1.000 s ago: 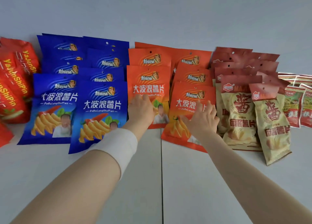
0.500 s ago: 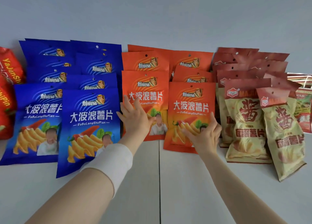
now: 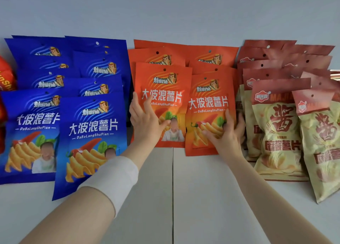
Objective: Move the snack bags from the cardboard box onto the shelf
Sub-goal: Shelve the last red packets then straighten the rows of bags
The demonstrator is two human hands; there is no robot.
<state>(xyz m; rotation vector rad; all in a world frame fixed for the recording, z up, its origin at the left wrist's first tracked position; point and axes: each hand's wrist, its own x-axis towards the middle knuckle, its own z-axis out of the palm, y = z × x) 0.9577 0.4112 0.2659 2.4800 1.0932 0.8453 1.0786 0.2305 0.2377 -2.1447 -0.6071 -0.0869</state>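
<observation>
Since half a second ago both hands have slid higher up the two front orange snack bags, and the right-hand bag, tilted a second ago, now stands straight beside its neighbour; the left hand (image 3: 147,122) lies flat on the left orange bag (image 3: 165,85), just left of the shelf seam (image 3: 173,197), fingers spread over the bag's left edge and thumb out across its front; the right hand (image 3: 226,139) presses the right orange bag (image 3: 207,100), just right of the seam, fingers apart, the outer ones past the bag's right edge; a white wristband (image 3: 114,181) sits on the left forearm.

The white shelf (image 3: 202,207) holds every bag in overlapping rows: blue bags (image 3: 92,126) left of the seam; more orange bags behind the front pair, over the seam; beige bags (image 3: 279,133) with dark red tops well right of it; red bags (image 3: 5,78) furthest left.
</observation>
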